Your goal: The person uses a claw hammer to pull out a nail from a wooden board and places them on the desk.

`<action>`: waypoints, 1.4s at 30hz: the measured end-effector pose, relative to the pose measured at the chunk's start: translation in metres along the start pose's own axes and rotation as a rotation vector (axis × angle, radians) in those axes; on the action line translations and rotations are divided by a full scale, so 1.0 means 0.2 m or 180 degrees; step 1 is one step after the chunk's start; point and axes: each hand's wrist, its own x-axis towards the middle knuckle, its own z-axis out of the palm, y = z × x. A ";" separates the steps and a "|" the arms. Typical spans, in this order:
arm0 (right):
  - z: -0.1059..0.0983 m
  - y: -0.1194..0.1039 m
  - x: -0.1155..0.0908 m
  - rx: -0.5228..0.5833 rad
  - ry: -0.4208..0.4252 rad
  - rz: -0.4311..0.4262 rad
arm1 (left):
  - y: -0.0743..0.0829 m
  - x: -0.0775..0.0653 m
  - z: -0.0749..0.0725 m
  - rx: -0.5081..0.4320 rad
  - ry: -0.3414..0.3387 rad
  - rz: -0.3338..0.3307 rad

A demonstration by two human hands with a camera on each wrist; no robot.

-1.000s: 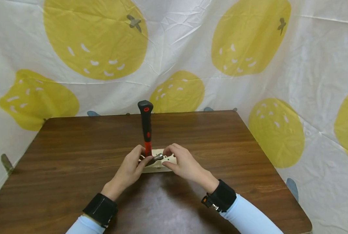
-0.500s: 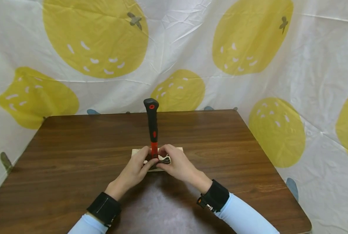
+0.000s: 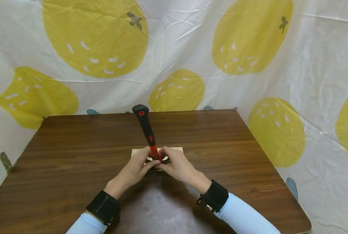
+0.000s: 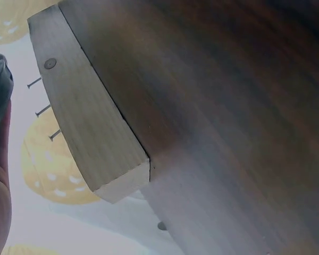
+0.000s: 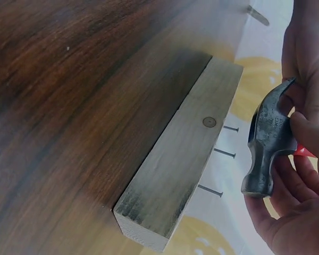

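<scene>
A claw hammer (image 3: 146,125) with a black and red handle stands handle-up, leaning left, over a pale wooden block (image 5: 170,170). My left hand (image 3: 134,169) pinches it near the head from the left. From the other side my right hand (image 3: 178,165) grips it at the same spot, thumbs close together. In the right wrist view the steel head (image 5: 268,133) shows claw and striking face, held above the block's nailed side. Three nails (image 5: 224,153) stick up out of that side. The left wrist view shows only part of the hammer head (image 4: 0,87) at its left edge.
The block lies on a brown wood-grain table (image 3: 83,156). Behind and to the sides hangs a white sheet (image 3: 177,39) printed with yellow fruit. A round knot (image 5: 209,122) marks the block's near face.
My right hand has moved left from over the block onto the hammer. The hammer shifted right, then its handle tipped left. My left hand kept hold of it and moved slightly right.
</scene>
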 end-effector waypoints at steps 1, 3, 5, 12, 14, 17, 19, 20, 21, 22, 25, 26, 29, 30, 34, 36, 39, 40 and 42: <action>0.00 0.00 0.00 -0.0005 -0.0012 0.0019 | 0.00 0.00 0.00 0.0017 -0.0008 0.0010; 0.00 0.00 0.00 -0.0018 -0.0023 0.0058 | 0.00 0.00 0.00 0.0046 -0.0012 0.0035; 0.00 0.00 0.00 -0.0028 -0.0017 0.0078 | 0.00 0.01 0.00 0.0062 -0.0007 0.0062; 0.01 0.01 -0.02 -0.0022 0.0127 0.0028 | 0.00 0.01 0.00 0.0130 0.0030 0.0186; 0.01 0.02 -0.03 -0.0036 0.0157 -0.0003 | 0.01 0.02 -0.01 0.0138 0.0024 0.0227; 0.01 0.03 -0.04 -0.0078 0.0184 -0.0080 | 0.02 0.03 -0.02 0.0213 0.0018 0.0266; 0.01 0.03 -0.04 -0.0095 0.0200 -0.0151 | 0.03 0.03 -0.04 0.0282 0.0004 0.0258; 0.02 0.04 -0.05 -0.0103 0.0209 -0.0181 | 0.03 0.03 -0.04 0.0341 0.0002 0.0257; 0.02 0.05 -0.05 -0.0106 0.0221 -0.0201 | 0.03 0.03 -0.05 0.0400 0.0000 0.0253; 0.02 0.05 -0.05 -0.0097 0.0231 -0.0214 | 0.03 0.03 -0.05 0.0461 -0.0004 0.0240; 0.02 0.07 -0.07 -0.0108 0.0256 -0.0201 | 0.04 0.02 -0.06 0.0610 -0.0032 0.0155; 0.02 0.08 -0.07 -0.0102 0.0266 -0.0190 | 0.04 0.01 -0.07 0.0645 -0.0025 0.0147; 0.01 0.09 -0.08 -0.0066 0.0286 -0.0124 | 0.03 0.00 -0.08 0.0753 0.0017 0.0103; 0.01 0.09 -0.08 -0.0063 0.0302 -0.0101 | 0.03 0.00 -0.08 0.0795 0.0040 0.0103; -0.01 0.11 -0.09 -0.0108 0.0403 -0.0049 | 0.02 -0.01 -0.10 0.0976 0.0145 0.0082; -0.02 0.12 -0.09 -0.0124 0.0457 -0.0056 | 0.01 -0.02 -0.11 0.1065 0.0192 0.0043; -0.04 0.13 -0.09 -0.0079 0.0512 -0.0035 | 0.00 -0.02 -0.12 0.1167 0.0254 -0.0052; -0.04 0.14 -0.09 -0.0063 0.0526 -0.0024 | -0.01 -0.02 -0.12 0.1201 0.0269 -0.0085; -0.05 0.15 -0.09 -0.0042 0.0543 0.0007 | -0.02 -0.03 -0.12 0.1254 0.0277 -0.0157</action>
